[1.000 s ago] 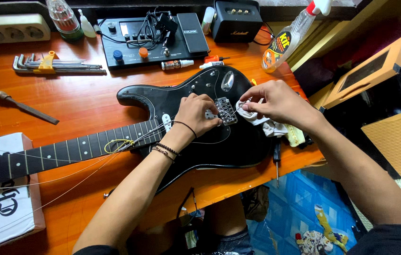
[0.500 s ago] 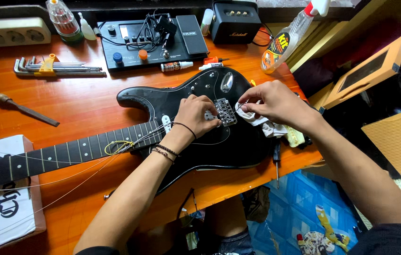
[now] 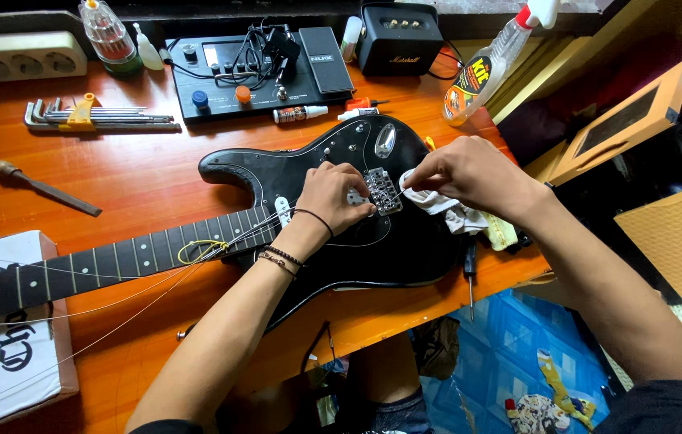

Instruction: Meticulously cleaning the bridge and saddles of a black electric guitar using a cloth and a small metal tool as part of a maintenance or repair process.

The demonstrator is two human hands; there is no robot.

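A black electric guitar (image 3: 373, 249) lies flat on the orange wooden table (image 3: 156, 169), its neck (image 3: 100, 269) pointing left. My left hand (image 3: 333, 197) rests on the body over the pickups, fingertips at the metal bridge (image 3: 383, 190). My right hand (image 3: 469, 173) sits just right of the bridge, pinching a thin guitar string (image 3: 395, 194) with a white cloth (image 3: 445, 209) under the fingers. Loose strings (image 3: 116, 301) trail off the neck to the left, and a yellow coil (image 3: 200, 251) sits where neck meets body.
Behind the guitar lie a black effects unit with cables (image 3: 264, 64), a small black amplifier (image 3: 399, 36), a spray bottle (image 3: 489, 68), a hex key set (image 3: 92, 116), a file (image 3: 23, 181) and a power strip (image 3: 19, 52). A printed white box (image 3: 7, 354) props the neck. A screwdriver (image 3: 469, 269) lies near the table's front edge.
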